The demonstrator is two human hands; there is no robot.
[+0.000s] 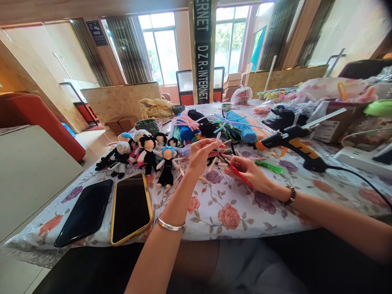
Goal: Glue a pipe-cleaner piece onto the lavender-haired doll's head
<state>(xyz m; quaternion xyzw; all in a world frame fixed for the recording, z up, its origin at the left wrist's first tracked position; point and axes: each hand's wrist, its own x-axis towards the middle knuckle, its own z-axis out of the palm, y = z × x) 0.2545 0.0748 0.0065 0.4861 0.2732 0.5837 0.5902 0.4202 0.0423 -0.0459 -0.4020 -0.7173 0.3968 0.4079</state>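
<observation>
Left of the glue gun (294,141), I have the left hand (203,154) pinching a pale strip (218,137). Nearer the gun, the right hand (253,173) holds red scissors (241,177), blades by the strip. I think I'm snipping; the next bit needs a still strip and careful blades.

At four o'clock I make out a long red tool handle (244,178) with a smooth plastic look. The black-and-orange pistol-shaped glue gun (295,146) at three reads on my feed as matt plastic. At eight, the flat black rectangular phone (84,214) looks glassy and glossy. I see rough knitted yarn on the small black-clothed dolls (149,159) at nine, polished metal on the silver ring-shaped bangle (171,226) at seven.
</observation>
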